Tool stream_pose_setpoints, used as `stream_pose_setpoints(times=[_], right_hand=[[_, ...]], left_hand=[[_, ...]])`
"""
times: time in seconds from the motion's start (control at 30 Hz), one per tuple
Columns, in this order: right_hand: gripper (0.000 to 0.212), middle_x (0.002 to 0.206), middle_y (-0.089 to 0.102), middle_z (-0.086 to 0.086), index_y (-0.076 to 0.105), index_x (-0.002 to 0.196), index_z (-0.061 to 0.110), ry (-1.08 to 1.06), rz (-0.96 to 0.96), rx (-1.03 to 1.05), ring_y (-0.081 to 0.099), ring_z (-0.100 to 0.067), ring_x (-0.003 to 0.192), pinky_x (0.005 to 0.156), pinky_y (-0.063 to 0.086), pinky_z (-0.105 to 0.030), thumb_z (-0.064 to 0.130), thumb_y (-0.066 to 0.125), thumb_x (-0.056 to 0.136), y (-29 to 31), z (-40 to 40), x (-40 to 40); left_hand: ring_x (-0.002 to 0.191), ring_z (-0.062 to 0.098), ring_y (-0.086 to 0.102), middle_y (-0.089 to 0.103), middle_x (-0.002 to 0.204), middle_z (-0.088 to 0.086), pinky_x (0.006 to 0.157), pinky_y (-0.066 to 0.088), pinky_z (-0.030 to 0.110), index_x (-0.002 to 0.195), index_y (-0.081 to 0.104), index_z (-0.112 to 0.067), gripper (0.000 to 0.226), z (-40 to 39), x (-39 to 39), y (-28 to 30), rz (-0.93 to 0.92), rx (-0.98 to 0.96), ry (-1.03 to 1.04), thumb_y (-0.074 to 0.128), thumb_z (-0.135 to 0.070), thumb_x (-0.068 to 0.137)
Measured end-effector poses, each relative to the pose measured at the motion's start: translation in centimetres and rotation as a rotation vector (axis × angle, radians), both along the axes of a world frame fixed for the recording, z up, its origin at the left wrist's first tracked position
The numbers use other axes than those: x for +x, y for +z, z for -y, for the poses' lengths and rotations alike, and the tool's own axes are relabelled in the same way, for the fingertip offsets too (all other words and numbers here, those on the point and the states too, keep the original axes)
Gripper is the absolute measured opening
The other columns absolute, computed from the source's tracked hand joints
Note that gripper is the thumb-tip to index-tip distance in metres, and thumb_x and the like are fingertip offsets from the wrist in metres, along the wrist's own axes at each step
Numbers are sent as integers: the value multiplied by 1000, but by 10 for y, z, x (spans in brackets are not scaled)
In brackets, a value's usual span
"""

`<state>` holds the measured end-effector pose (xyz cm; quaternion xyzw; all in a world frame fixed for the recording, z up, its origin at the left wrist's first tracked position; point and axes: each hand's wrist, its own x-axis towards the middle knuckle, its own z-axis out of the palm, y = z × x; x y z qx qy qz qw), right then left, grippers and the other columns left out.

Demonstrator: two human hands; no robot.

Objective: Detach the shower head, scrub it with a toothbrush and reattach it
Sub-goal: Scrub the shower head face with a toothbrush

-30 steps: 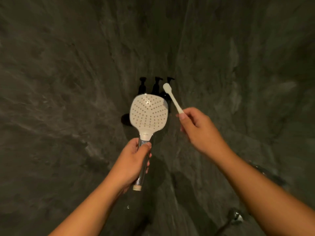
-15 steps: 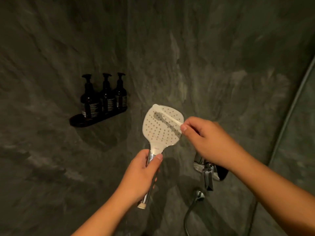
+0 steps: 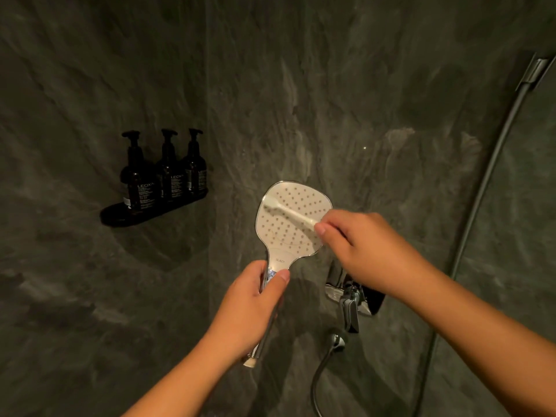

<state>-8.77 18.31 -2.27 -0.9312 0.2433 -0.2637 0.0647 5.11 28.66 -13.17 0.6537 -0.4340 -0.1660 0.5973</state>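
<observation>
A white shower head [image 3: 288, 233] with a chrome rim and a dotted spray face points towards me, upright, with no hose on the bare end of its handle. My left hand [image 3: 249, 308] grips that chrome handle below the face. My right hand [image 3: 367, 251] pinches a white toothbrush [image 3: 285, 210] by its handle. The brush lies across the upper part of the spray face, its head at the face's upper left, touching it.
A chrome mixer tap [image 3: 349, 296] sticks out of the dark stone wall just under my right hand, with a hose outlet [image 3: 337, 341] and a dark hose below it. Three dark pump bottles [image 3: 165, 173] stand on a black shelf [image 3: 120, 216] at the left. A glass door edge [image 3: 493, 164] curves at the right.
The toothbrush came down from beside the shower head onto its spray face and slid to the upper left. My view turned right, bringing the tap and bottles into sight.
</observation>
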Motion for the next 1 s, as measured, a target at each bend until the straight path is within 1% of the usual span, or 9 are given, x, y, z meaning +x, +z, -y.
stream_pose_setpoints(times=[0.13,0.2,0.3,0.37,0.47,0.67,0.77,0.83,1.0], right_hand=[[26,53,49,7,59,78,21,-42,69,-22,49,-7,54,47,32,-23,35,48,97,7,8,-1],[29,54,47,7,53,71,22,-5,26,2,51,-17,56,54,38,-36,35,48,96,-3,2,0],[34,56,47,7,41,64,28,26,-36,0,54,-24,61,58,44,-41,37,47,97,-15,-6,2],[29,55,47,7,50,69,25,4,13,-32,53,-22,59,56,40,-37,35,47,96,-9,0,3],[24,54,48,10,61,80,20,-32,114,-58,49,-9,54,51,30,-31,33,48,97,4,11,5],[29,59,53,1,48,71,23,34,-8,-15,55,-26,62,59,45,-41,37,47,96,-18,-6,6],[28,57,53,5,57,76,19,8,49,-33,55,-19,59,57,44,-36,36,48,96,-8,3,5],[27,54,50,8,59,77,20,-4,94,-30,52,-7,53,49,37,-20,35,48,96,-2,7,2],[27,53,48,9,52,72,27,2,76,-9,48,-6,53,49,33,-24,36,48,97,-9,6,-4]], left_hand=[[68,27,63,66,76,10,69,51,52,88,60,-21,22,-1,1,-1,-20,8,-2,56,-43,91],[67,25,62,66,77,12,70,51,53,88,61,-20,21,-1,2,-2,-32,8,0,57,-41,92],[67,28,60,65,74,11,70,50,55,87,60,-20,21,-1,4,-3,-53,3,-11,57,-40,91],[72,36,62,65,77,16,71,51,56,88,60,-18,23,-1,5,-3,-43,7,-13,57,-41,91],[67,33,60,64,77,18,69,50,56,88,59,-18,23,-1,7,-4,-46,1,-21,58,-40,91],[58,20,54,62,71,18,62,50,55,88,60,-18,20,0,9,-7,-78,-2,-36,61,-38,89],[59,21,54,62,76,20,60,49,54,86,60,-21,28,-2,12,-10,-72,-3,-59,60,-49,81],[57,21,56,63,73,17,56,49,49,84,60,-25,30,-2,13,-10,-68,-1,-75,58,-55,76],[50,16,56,60,61,3,49,48,36,82,60,-27,30,-1,14,-13,-104,-2,-113,59,-56,74]])
